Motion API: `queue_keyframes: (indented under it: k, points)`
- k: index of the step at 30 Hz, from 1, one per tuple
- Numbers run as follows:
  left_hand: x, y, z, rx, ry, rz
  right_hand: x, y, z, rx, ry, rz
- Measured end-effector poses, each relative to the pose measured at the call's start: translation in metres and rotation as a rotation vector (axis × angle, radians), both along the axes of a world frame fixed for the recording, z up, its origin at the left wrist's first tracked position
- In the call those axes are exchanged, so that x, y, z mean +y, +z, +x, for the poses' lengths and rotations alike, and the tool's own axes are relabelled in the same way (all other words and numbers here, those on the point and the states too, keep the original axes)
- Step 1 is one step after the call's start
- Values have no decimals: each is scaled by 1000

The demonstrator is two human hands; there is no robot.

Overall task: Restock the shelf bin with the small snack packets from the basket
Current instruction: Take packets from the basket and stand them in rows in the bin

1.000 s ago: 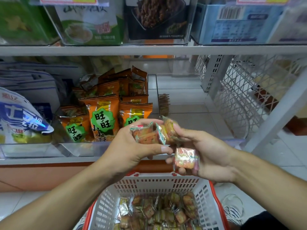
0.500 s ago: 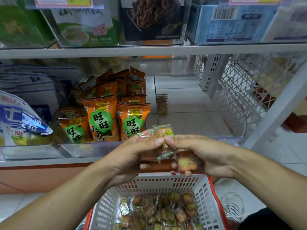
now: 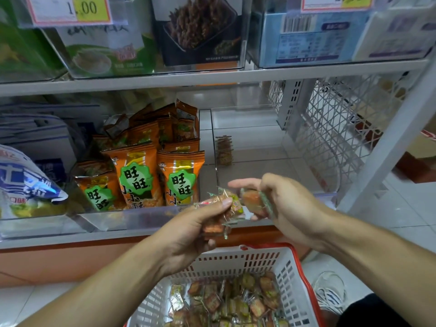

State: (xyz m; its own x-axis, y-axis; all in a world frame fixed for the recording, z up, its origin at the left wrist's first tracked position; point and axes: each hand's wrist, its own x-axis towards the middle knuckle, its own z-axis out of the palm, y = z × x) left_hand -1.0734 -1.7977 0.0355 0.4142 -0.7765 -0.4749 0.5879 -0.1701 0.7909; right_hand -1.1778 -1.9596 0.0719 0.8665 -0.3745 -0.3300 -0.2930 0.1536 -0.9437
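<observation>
Snack packets (image 3: 218, 214) fill both hands: the left hand (image 3: 191, 234) grips a small bunch, the right hand (image 3: 286, 208) pinches one packet (image 3: 253, 201), both just in front of the clear shelf bin (image 3: 257, 171). That bin holds only a short row of packets (image 3: 224, 151). The basket (image 3: 290, 274) below looks well filled, so most restocking seems left.

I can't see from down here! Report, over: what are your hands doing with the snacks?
Left hand gripping a bunch of snack packets. Right hand pinching one packet. Clear shelf bin nearly empty, nothing blocking it. Basket well stocked below.
</observation>
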Motion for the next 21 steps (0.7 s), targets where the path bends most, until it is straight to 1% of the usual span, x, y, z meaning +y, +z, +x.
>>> queue_keyframes:
  k: [1,4,5,7,9,12,14,16,18,19,21]
  points:
    - [-1,0,-1,5,-13,-9,5,0,-1,-25,14,-29]
    - [0,1,-2,30,-14,-52,10,1,-7,-114,99,26]
    - [0,1,-2,36,-13,-64,9,2,-9,-151,112,-2]
    - [1,2,-1,39,-10,-75,6,3,-13,-230,63,-59]
    - [2,2,-1,23,-21,-84,3,5,-15,-271,9,-36]
    - [2,4,-2,-7,-51,-111,-2,3,-15,-256,-33,-24]
    - [3,6,-1,-28,-81,-143,-3,2,-14,-244,-21,-47]
    - [3,6,0,-35,-88,-161,-4,4,-15,-234,32,-124]
    - [2,6,1,-34,-71,-159,-7,3,-16,-181,99,-220]
    - [2,5,1,-33,-66,-158,-9,2,-16,-154,128,-216]
    - [2,5,1,-19,-70,-164,-11,0,-15,-143,166,-104]
